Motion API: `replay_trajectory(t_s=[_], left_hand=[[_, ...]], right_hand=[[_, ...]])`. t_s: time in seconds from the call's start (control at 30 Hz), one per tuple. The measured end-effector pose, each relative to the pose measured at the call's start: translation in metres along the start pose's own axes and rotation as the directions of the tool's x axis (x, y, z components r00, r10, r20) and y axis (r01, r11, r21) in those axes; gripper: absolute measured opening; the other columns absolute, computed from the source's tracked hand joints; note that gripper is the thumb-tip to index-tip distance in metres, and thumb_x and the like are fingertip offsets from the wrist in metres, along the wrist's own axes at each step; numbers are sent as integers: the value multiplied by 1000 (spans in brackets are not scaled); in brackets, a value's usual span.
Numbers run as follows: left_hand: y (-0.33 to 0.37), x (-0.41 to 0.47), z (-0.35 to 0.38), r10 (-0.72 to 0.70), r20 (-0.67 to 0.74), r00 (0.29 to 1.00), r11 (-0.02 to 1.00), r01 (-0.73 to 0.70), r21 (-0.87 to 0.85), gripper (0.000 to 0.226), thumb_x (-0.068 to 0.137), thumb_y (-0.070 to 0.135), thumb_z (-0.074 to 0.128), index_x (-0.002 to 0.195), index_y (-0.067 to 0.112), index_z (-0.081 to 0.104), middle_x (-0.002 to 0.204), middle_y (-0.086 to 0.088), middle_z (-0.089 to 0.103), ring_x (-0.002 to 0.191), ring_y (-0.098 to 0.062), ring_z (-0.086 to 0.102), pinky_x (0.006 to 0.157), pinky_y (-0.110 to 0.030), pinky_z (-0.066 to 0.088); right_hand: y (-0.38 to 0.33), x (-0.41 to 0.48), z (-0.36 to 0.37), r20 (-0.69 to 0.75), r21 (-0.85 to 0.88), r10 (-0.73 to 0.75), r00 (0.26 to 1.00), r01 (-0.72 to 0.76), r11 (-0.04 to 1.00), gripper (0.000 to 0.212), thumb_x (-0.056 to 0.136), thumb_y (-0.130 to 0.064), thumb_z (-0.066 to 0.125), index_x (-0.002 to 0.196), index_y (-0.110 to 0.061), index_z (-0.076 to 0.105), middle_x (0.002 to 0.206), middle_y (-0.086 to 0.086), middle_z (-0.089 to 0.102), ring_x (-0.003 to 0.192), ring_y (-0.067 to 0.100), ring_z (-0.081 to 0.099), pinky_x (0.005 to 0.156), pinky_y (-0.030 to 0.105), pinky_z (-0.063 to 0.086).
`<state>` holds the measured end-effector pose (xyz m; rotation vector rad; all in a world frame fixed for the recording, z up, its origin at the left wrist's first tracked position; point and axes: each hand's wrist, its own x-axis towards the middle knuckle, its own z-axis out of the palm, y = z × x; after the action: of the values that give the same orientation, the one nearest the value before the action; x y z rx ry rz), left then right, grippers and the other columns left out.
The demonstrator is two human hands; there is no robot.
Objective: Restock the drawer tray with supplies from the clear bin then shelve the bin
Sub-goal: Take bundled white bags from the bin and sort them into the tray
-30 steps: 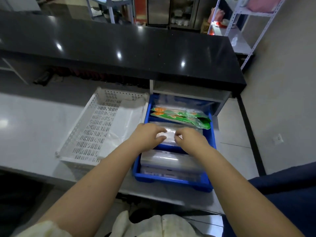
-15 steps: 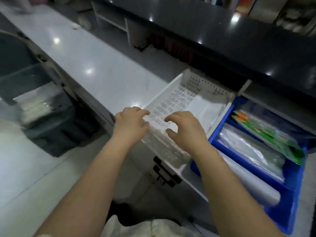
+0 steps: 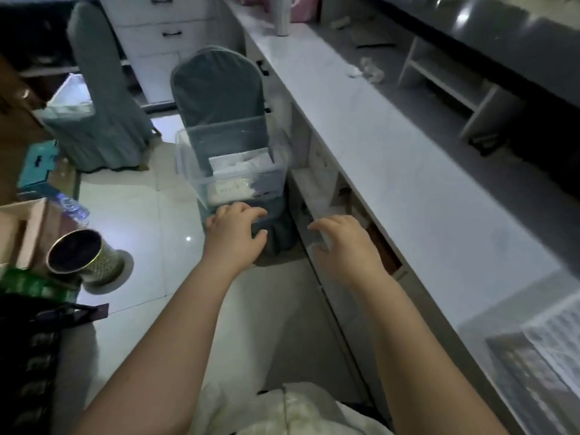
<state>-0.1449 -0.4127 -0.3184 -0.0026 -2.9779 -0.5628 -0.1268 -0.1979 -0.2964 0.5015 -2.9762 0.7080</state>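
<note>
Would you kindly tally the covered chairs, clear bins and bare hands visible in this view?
Covered chairs: 2
Clear bin: 1
Hands, left hand and right hand: 2
Total: 5

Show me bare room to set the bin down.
The white counter is bare between the far scraps and the basket at its near end. The floor tiles between the chair and the can are free too. Far left is crowded with boxes.
</note>
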Motion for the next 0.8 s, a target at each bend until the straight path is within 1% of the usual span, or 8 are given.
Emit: replay_trajectory(t_s=[0.1,0.2,0.4,0.53,0.67,0.73,0.8], left_hand=[[-37,32,1,-49,0,999,998,49,-24,36,81,36,61,117,35,61,116,4,59,110,-24,47,91,-41,36],[-64,67,9,-97,16,995,994,98,-38,37,82,38,60,118,35,60,118,5,59,112,-23,47,93,-43,37],[-99,166,39,-194,52,980,980,196,-46,37,83,36,59,120,34,59,120,3,59,113,-24,48,92,-41,37],[-111,243,46,-257,105,961,965,260,-17,37,85,35,58,122,34,58,122,3,57,114,-24,47,93,-41,35],[-129,311,49,-337,82,938,941,338,-6,37,87,36,56,124,32,56,125,2,56,114,-24,47,92,-41,37],[-140,340,55,-366,99,925,930,368,-2,39,88,36,56,126,32,55,127,1,55,114,-24,47,93,-41,37],[-154,363,63,-394,130,910,917,399,-18,41,88,35,57,128,32,53,129,1,54,116,-24,46,95,-41,37]], right_hand=[[-21,56,24,57,-9,-63,996,64,998,36,82,-21,67,118,-18,63,117,0,63,114,24,49,91,39,44],[-23,110,42,104,-6,-91,990,92,996,36,83,-20,67,118,-18,63,119,0,63,113,24,50,92,36,43],[15,232,70,191,22,-128,973,126,992,37,83,-22,67,119,-18,62,121,0,61,114,24,48,92,39,44],[50,333,75,306,15,-160,939,163,987,40,83,-23,68,122,-18,59,126,2,59,117,26,45,95,40,44],[67,429,81,314,61,-182,932,172,983,39,82,-20,68,120,-19,60,124,3,59,116,29,47,95,44,44],[65,470,93,339,61,-186,922,175,983,40,81,-18,68,120,-18,61,125,5,59,116,31,47,96,45,43],[60,503,110,363,96,-191,912,168,981,39,80,-15,67,119,-17,62,124,6,59,116,31,47,96,43,42]])
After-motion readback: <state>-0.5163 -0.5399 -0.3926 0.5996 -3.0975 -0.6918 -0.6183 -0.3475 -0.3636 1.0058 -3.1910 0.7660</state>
